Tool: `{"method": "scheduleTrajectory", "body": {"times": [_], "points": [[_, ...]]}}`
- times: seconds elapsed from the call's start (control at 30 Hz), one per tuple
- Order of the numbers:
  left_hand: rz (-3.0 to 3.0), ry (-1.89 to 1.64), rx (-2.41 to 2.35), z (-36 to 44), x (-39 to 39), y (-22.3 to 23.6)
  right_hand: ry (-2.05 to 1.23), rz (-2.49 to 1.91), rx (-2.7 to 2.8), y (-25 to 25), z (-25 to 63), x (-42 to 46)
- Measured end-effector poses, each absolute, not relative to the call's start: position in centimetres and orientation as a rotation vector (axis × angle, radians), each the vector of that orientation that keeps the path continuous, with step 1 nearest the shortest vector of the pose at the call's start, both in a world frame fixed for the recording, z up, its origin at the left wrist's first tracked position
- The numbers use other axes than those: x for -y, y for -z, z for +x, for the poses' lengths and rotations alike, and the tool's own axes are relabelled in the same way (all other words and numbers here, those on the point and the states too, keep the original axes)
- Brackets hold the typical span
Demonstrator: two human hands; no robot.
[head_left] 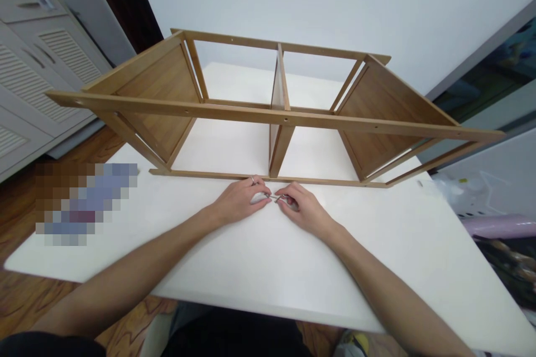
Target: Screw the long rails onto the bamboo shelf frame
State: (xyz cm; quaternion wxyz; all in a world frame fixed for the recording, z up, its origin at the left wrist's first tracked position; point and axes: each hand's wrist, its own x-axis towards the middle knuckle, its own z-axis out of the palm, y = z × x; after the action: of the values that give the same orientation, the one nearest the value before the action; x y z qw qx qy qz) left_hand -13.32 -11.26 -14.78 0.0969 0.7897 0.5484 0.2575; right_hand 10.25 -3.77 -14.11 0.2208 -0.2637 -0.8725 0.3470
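A wooden shelf frame (234,112) lies on its side on the white table, its middle panel (281,139) standing between two end panels. Just in front of its lower near rail, my left hand (238,201) and my right hand (305,209) almost meet. Both are closed in a pinch, thumb against fingers. Between the fingertips shows a thin, short metal piece (274,197), perhaps a screw or a small key; its exact kind is too small to tell. A ring is on a finger of my left hand. Neither hand appears to be gripping the frame.
The white table (234,268) extends around the frame, its front edge close to my body. A pixelated patch (90,201) hides something at the left. White louvred cabinets (37,67) stand at left; a pink roll (498,227) and plastic wrapping (452,192) lie at right.
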Motion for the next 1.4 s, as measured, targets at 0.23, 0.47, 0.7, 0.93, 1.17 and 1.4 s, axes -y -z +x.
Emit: {"method": "scheduleTrajectory", "body": {"times": [0.23,0.47,0.7,0.93,1.17,1.4], "points": [[2.392,-0.767,-1.569,-13.2,11.2,14.6,-0.879,-0.789,2.454,14.1,10.1,4.2],[2.444,-0.768,-1.542,-13.2,11.4,14.6,-0.811,-0.824,2.474,14.6,10.0,4.4],[2.505,-0.776,-1.524,-13.2,11.5,14.1,-0.797,-0.804,2.484,14.2,10.0,4.5],[2.473,-0.863,-1.593,-13.1,11.6,13.7,-0.802,-0.839,2.436,14.4,9.9,4.8],[2.222,-1.019,-1.521,-12.1,12.1,13.4,-0.798,-0.869,2.374,14.5,10.0,4.6],[1.141,-1.141,-1.224,-11.3,12.1,12.4,-1.207,-0.996,1.970,13.4,9.7,5.1]]}}
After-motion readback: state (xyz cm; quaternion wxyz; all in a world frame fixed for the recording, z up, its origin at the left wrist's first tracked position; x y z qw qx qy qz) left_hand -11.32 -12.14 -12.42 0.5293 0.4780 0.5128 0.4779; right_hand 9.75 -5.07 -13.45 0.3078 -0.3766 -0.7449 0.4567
